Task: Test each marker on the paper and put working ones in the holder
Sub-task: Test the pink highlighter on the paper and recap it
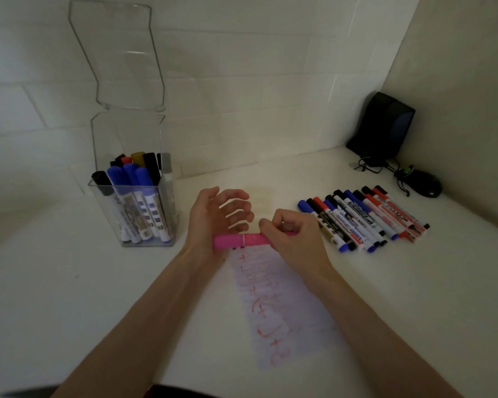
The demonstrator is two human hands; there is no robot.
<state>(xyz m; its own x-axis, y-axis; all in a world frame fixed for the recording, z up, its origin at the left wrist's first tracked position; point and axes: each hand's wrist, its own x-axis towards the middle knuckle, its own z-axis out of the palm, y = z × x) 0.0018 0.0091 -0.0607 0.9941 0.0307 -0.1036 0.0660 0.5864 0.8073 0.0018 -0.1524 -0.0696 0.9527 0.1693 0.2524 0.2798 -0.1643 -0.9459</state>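
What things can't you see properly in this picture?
- Pink marker: its far end is hidden inside the right hand, so cap on or off is unclear.
- Left hand: its palm faces away, so how it touches the marker is hidden.
- Marker labels in the row: too small and blurred to read.
- Holder: the back markers are hidden by the front ones.
- Paper: the scribbles are faint and blurred.

Office desk corner indicated: white desktop (69,297), painted block wall (242,81), black speaker (383,127), cabled computer mouse (427,183), whiteboard markers (362,219) laid out.
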